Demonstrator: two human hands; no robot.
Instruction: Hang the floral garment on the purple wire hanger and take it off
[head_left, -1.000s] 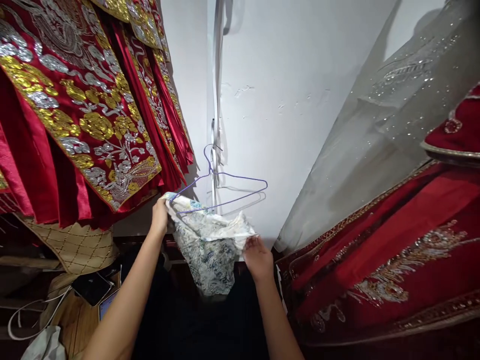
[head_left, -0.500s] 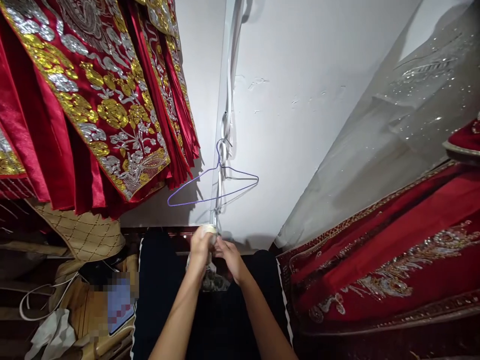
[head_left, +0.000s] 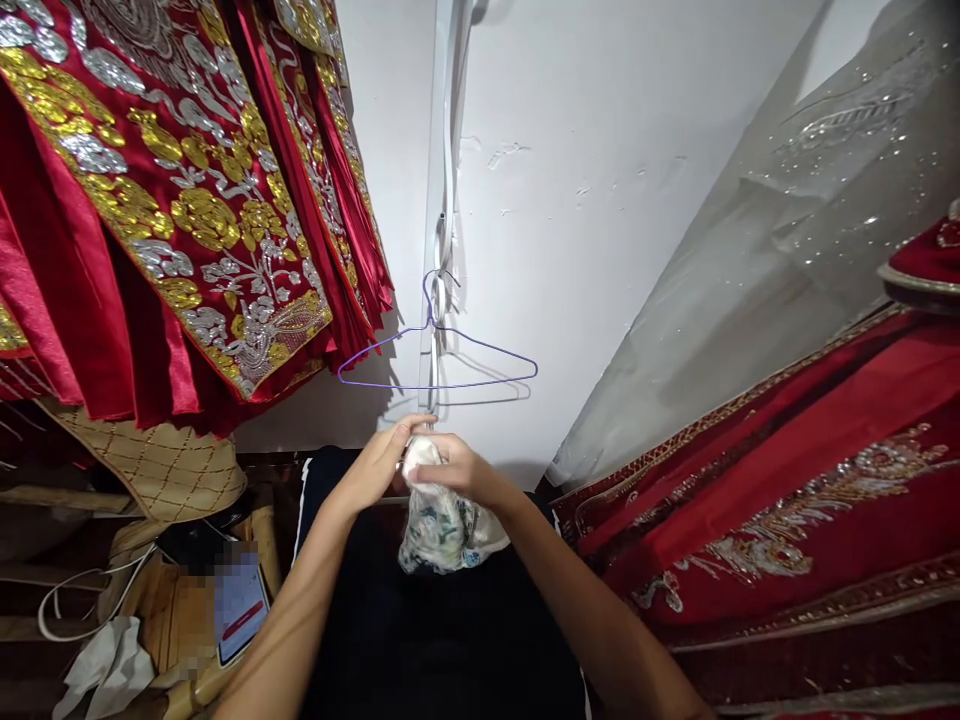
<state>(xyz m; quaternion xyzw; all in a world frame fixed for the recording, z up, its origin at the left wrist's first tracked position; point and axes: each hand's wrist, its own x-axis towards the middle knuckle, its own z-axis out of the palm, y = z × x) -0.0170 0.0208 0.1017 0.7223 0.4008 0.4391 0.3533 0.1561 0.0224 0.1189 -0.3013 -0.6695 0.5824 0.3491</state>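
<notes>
My right hand (head_left: 461,468) is closed around the gathered top of a see-through plastic bag (head_left: 439,530). The bag hangs bunched in front of my dark clothing, with white, dark and greenish contents that I cannot make out. Against the bag's upper left side is my left hand (head_left: 381,462), its fingers bent over the top beside the lower end of a white hanging strip (head_left: 433,375). Just above both hands, a purple wire hanger (head_left: 439,387) hangs with no garment from a ring of that strip.
Red garments with gold and silver embroidery (head_left: 217,220) hang at left. At right are a sparkly white fabric (head_left: 720,270) and a red embroidered garment (head_left: 750,510). A wooden chair (head_left: 161,610) at lower left carries a phone (head_left: 240,605), crumpled tissue (head_left: 105,660) and a white cable (head_left: 52,610).
Both hands have risen slightly. The bag has come up into fuller view below them, and my right hand has moved over its front. The hanger has turned to face me more squarely.
</notes>
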